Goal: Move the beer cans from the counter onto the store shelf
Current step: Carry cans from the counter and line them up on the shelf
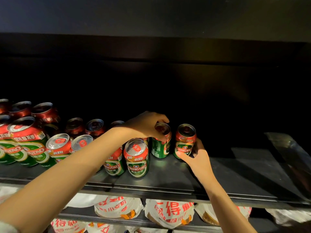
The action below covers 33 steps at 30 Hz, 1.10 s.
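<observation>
The left hand (pixel 148 125) grips the rim of an upright green can (pixel 160 142) from above. Just right of that can, the right hand (pixel 196 154) wraps a second upright can (pixel 185 142) on the shelf (pixel 235 179), bare further right.

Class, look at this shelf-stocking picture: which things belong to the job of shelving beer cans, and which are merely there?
Part of the job:
- left hand gripping a beer can by its top
- right hand holding the rightmost can
- cans already shelved
- dark shelf

Merely there:
- white flour bags on the shelf below
</observation>
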Tool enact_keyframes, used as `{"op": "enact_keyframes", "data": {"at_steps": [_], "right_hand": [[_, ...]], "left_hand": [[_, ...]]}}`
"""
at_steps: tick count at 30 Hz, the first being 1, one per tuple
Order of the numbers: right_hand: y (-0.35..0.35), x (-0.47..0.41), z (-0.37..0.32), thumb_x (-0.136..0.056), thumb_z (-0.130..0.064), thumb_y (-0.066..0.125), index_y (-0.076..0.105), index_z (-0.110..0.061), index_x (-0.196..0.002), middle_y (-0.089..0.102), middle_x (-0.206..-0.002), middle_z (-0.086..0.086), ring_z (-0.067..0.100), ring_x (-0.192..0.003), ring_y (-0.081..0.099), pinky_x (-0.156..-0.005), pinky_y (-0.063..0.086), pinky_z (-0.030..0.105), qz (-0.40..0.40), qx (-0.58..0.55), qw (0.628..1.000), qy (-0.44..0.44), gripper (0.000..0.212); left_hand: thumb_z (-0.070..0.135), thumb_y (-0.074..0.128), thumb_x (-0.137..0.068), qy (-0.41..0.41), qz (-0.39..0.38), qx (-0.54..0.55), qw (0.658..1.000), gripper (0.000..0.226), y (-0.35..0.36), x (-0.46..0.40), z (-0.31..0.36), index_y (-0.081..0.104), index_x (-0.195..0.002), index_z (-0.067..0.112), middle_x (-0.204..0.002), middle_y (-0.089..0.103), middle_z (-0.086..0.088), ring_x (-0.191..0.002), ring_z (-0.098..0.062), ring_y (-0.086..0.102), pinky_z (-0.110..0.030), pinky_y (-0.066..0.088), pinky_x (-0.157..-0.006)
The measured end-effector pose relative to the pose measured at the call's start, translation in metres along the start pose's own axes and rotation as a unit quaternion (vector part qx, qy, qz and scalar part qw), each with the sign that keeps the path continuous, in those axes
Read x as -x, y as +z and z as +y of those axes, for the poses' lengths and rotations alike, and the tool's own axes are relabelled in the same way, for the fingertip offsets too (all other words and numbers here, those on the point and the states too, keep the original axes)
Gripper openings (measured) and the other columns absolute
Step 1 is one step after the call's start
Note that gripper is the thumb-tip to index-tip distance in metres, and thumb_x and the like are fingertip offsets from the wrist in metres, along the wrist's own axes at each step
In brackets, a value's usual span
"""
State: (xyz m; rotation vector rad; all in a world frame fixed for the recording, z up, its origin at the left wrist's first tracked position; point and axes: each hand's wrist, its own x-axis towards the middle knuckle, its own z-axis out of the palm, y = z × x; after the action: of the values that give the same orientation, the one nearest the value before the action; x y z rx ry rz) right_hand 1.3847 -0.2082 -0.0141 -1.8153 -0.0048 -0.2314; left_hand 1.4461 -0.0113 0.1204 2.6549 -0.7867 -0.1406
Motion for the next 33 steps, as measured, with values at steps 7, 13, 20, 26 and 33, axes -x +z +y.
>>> {"op": "enact_keyframes", "data": {"at_steps": [7,13,20,26,33], "right_hand": [[0.000,0.000,0.002,-0.070,-0.017,0.081,0.045,-0.029,-0.123,0.061,-0.119,-0.003,0.010,-0.110,0.059,-0.093,0.048,0.026,0.002,0.003,1.000,0.001,0.065],[0.000,0.000,-0.001,-0.071,-0.016,0.081,0.045,-0.029,-0.122,0.061,-0.114,-0.008,0.002,-0.105,0.059,-0.083,0.048,0.009,0.007,0.008,1.000,0.002,0.064],[0.000,0.001,-0.002,-0.072,-0.018,0.080,0.046,-0.025,-0.127,0.061,-0.118,-0.007,0.008,-0.110,0.059,-0.093,0.048,0.023,0.000,0.008,1.000,-0.001,0.065],[0.000,0.001,-0.002,-0.073,-0.022,0.079,0.047,-0.025,-0.126,0.061,-0.120,-0.005,0.010,-0.111,0.058,-0.094,0.048,0.026,-0.005,0.023,1.000,0.005,0.062],[0.002,0.001,-0.002,-0.076,-0.022,0.077,0.040,-0.019,-0.136,0.057,-0.128,-0.002,0.010,-0.116,0.055,-0.098,0.045,0.028,-0.030,0.057,0.998,0.015,0.070]], "left_hand": [[0.036,0.073,-0.078,0.011,-0.038,-0.016,0.999,0.070,-0.002,-0.001,-0.004,0.040,-0.137,0.021,-0.138,0.048,0.002,-0.125,-0.014,0.046,-0.021,0.038,-0.096],[0.067,0.065,-0.067,0.002,0.040,-0.126,0.991,0.065,0.003,-0.001,-0.005,0.056,-0.111,0.020,-0.108,0.060,0.004,-0.087,-0.008,0.050,-0.024,0.044,-0.074],[0.051,0.073,-0.070,0.016,0.014,-0.045,0.999,0.063,0.004,-0.005,-0.011,0.056,-0.122,0.020,-0.120,0.059,0.001,-0.108,-0.015,0.055,-0.028,0.046,-0.090],[0.026,0.075,-0.077,0.008,-0.011,0.039,0.999,0.070,0.002,-0.002,-0.017,0.042,-0.137,0.018,-0.137,0.050,-0.001,-0.125,-0.016,0.047,-0.019,0.036,-0.096],[0.019,0.069,-0.082,0.013,-0.058,0.040,0.997,0.070,-0.001,-0.002,-0.018,0.033,-0.142,0.017,-0.144,0.042,-0.002,-0.132,-0.015,0.039,-0.020,0.034,-0.101]]}}
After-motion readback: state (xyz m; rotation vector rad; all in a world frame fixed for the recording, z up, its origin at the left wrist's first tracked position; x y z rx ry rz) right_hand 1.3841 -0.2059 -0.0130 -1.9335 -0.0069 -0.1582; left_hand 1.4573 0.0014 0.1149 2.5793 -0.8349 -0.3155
